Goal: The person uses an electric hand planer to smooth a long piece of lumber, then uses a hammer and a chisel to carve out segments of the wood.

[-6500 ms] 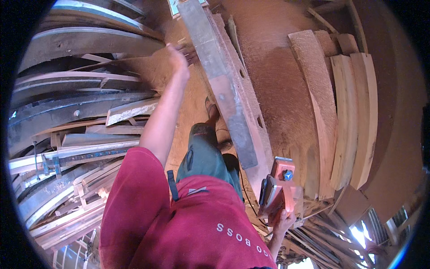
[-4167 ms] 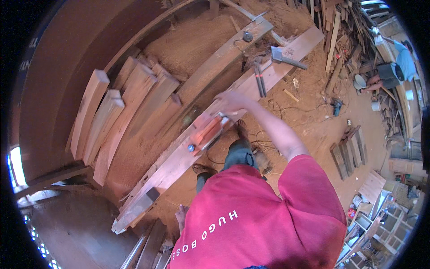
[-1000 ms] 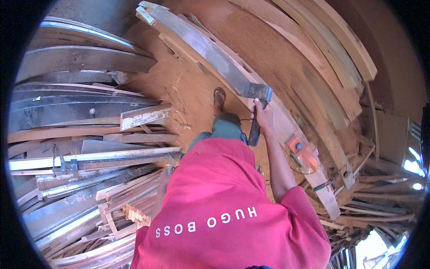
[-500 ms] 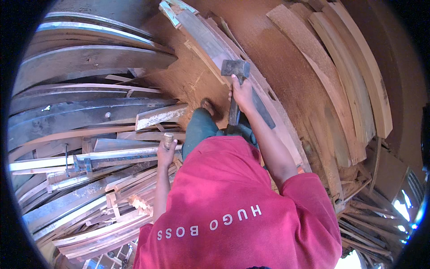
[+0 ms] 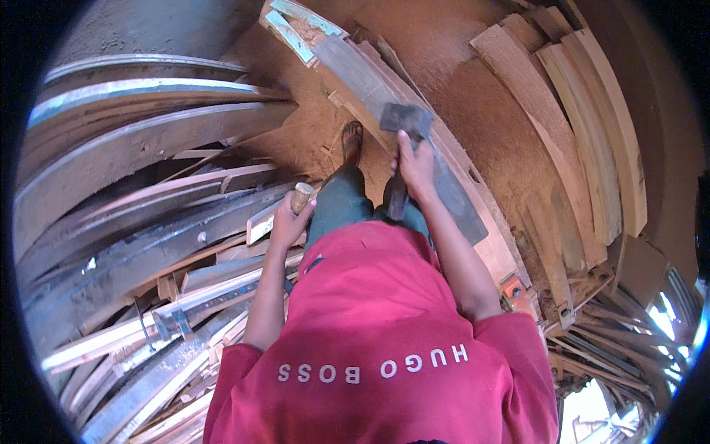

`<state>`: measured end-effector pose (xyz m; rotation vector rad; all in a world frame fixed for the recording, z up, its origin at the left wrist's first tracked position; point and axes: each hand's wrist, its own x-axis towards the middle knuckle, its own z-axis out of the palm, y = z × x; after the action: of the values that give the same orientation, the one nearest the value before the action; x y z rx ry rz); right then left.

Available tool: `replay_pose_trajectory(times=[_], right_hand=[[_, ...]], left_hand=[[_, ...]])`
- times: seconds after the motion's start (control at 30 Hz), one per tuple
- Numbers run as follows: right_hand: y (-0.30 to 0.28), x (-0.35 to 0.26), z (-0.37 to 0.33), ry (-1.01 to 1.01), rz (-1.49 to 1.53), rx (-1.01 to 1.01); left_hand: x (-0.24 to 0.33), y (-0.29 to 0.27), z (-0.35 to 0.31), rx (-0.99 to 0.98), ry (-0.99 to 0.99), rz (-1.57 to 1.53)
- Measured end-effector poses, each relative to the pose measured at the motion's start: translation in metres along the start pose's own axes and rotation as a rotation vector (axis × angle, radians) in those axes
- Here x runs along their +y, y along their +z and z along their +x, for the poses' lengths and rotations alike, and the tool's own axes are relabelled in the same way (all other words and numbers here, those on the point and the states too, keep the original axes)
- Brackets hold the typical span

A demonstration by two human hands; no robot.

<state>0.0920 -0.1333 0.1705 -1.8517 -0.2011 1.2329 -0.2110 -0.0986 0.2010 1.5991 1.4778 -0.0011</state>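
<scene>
In my right hand (image 5: 416,164) is a mallet with a dark, blocky head (image 5: 406,120). My fingers wrap its handle just below the head, and the handle's dark end points back toward my thigh. The mallet is above a long wooden beam (image 5: 484,200) with a grey board (image 5: 458,207) along it. My left hand (image 5: 291,220) is closed around a round wooden handle (image 5: 301,197) beside my left thigh. Only the handle's pale, blunt end shows above the fingers; whatever lies below it is hidden.
Long planks (image 5: 148,140) and offcuts crowd the left side, with a metal clamp (image 5: 171,323) among them. Curved timbers (image 5: 584,140) lie on sawdust at the right. An orange tool (image 5: 515,291) rests on the beam's near end. My bare foot (image 5: 352,140) stands ahead.
My left hand has risen and come closer to my thigh with the wooden handle. My right hand and the mallet have shifted slightly right. My foot and the orange tool show more fully.
</scene>
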Motion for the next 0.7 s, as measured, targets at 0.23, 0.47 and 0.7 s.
replay_pose_trajectory(times=[0.23,0.47,0.7], right_hand=[[0.028,-0.013,0.008,0.085,0.172,0.053],[0.034,-0.02,0.011,0.049,0.124,0.038],[0.055,-0.03,0.03,0.065,0.059,0.037]], left_hand=[[0.019,-0.031,0.102,-0.173,0.089,0.041],[0.047,-0.027,0.141,-0.326,0.14,0.085],[0.037,-0.005,0.154,-0.421,0.135,0.081]])
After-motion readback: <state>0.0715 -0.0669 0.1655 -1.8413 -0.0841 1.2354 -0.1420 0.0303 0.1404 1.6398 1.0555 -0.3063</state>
